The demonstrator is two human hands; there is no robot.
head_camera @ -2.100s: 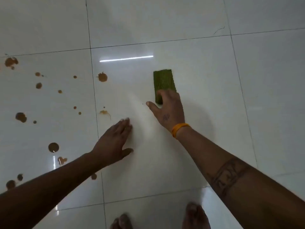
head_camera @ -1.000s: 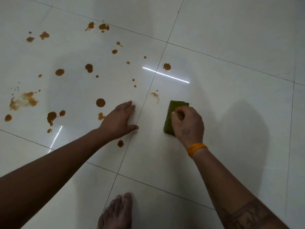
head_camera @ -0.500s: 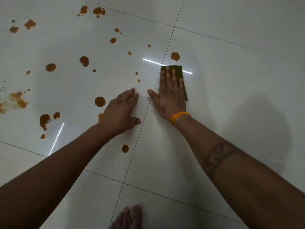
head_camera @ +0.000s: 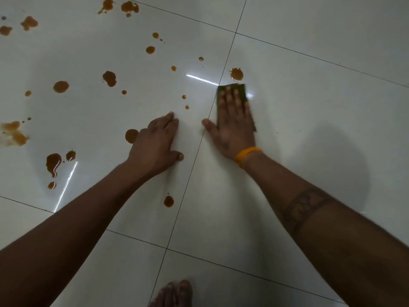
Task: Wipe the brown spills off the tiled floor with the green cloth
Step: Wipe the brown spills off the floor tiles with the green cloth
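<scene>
Head view is looking down on a glossy white tiled floor (head_camera: 309,140), where the right hand (head_camera: 234,127) is lying flat on the green cloth (head_camera: 242,89), fingers stretched out straight and close together, the thumb reaching left across the grout line. It is pressing the cloth down with an open palm rather than pinching it. One cloth is showing, mostly hidden under the hand, with its far edge and right side peeking out; it is sitting just right of the grout line, and a round brown spill (head_camera: 236,74) is lying just beyond its far edge, close but apart. The left hand (head_camera: 155,145) is resting palm down on the neighbouring tile, fingers loosely together, thumb out to the side, holding nothing. Its back is partly covering another brown spot (head_camera: 131,135). No container is appearing anywhere. More than twenty brown spills (head_camera: 109,78) of mixed sizes are scattering over the left tile, with a single drop (head_camera: 168,201) lying between the two forearms. An orange band (head_camera: 246,154) is circling the right wrist. One bare foot (head_camera: 174,293) is showing at the bottom edge.
</scene>
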